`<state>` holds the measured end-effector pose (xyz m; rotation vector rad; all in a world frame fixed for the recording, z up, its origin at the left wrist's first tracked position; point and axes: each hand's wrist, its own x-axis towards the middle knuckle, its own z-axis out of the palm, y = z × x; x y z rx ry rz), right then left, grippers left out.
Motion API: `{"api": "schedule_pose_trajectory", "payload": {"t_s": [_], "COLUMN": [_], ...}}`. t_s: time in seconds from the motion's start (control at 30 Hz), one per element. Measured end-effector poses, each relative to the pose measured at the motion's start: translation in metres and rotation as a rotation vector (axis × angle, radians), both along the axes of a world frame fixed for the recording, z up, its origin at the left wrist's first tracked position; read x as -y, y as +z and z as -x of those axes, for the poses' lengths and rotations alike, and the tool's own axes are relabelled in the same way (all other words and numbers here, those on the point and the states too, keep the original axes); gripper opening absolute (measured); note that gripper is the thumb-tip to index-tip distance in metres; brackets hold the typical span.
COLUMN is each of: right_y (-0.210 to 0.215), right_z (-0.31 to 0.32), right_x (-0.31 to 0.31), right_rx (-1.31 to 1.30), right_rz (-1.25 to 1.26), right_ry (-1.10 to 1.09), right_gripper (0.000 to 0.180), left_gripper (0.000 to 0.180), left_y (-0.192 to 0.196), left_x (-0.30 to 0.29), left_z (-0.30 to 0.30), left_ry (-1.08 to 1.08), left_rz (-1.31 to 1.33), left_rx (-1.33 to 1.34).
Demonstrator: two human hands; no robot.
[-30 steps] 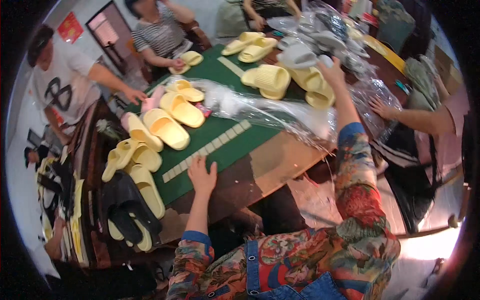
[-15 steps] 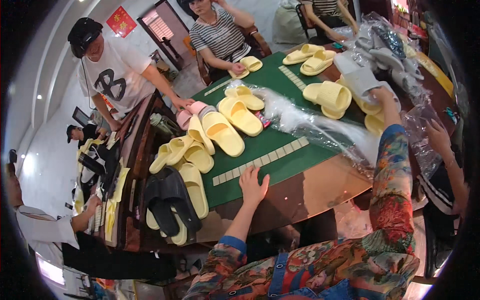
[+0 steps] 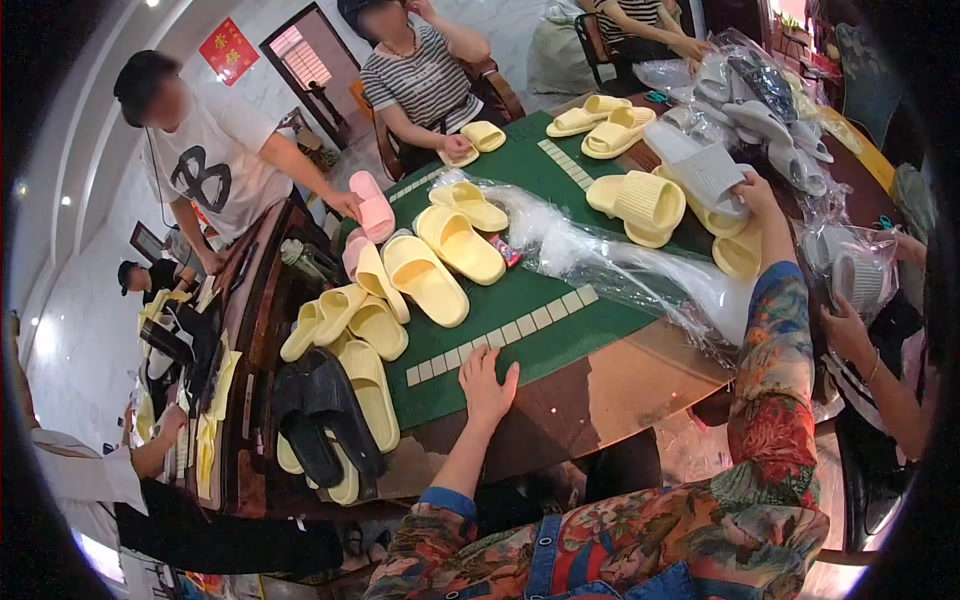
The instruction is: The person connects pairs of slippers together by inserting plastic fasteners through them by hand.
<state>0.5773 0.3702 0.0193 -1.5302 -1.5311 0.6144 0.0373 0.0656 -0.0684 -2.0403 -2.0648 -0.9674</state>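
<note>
My left hand (image 3: 487,382) lies flat, fingers spread, on the near edge of the green table mat (image 3: 520,350), beside a row of pale tiles (image 3: 500,335). It holds nothing. My right hand (image 3: 757,193) reaches far across the table and grips a grey ribbed slipper (image 3: 705,170). A pair of yellow slippers (image 3: 640,203) sits just left of that hand. Crumpled clear plastic bags (image 3: 620,265) lie between my two arms.
Several yellow slippers (image 3: 440,260), pink ones (image 3: 368,205) and black ones (image 3: 320,415) cover the table's left side. Three people sit at the far side, a fourth person's hand (image 3: 845,325) holds a bagged slipper at the right. More bagged grey slippers (image 3: 760,100) pile at the back right.
The view has swung left and down. My right hand has drawn back from the yellow slippers and now holds the grey slipper. My left hand stays flat on the mat.
</note>
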Motion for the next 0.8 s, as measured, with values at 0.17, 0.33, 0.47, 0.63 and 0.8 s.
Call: {"api": "schedule_pose_trajectory", "payload": {"t_s": [0.17, 0.33, 0.47, 0.63, 0.8], "right_y": [0.0, -0.005, 0.027, 0.101, 0.152], "right_z": [0.008, 0.02, 0.056, 0.094, 0.143], "right_x": [-0.017, -0.011, 0.01, 0.07, 0.141], "right_rx": [0.058, 0.225, 0.169, 0.096, -0.006], "right_rz": [0.031, -0.103, -0.518, -0.867, -0.714], "right_ry": [-0.244, -0.552, -0.587, -0.302, 0.285], "right_gripper": [0.035, 0.027, 0.025, 0.025, 0.02], "left_gripper": [0.044, 0.045, 0.045, 0.044, 0.049], "left_y": [-0.001, -0.004, -0.004, -0.001, 0.015], "left_x": [0.0, 0.0, 0.001, 0.0, 0.003], "left_z": [-0.001, 0.0, 0.001, 0.001, 0.017], "left_ry": [0.019, 0.002, 0.011, 0.003, -0.081], "left_rz": [-0.013, -0.023, -0.019, -0.006, 0.088], "left_rx": [-0.024, -0.02, -0.039, -0.03, 0.674]}}
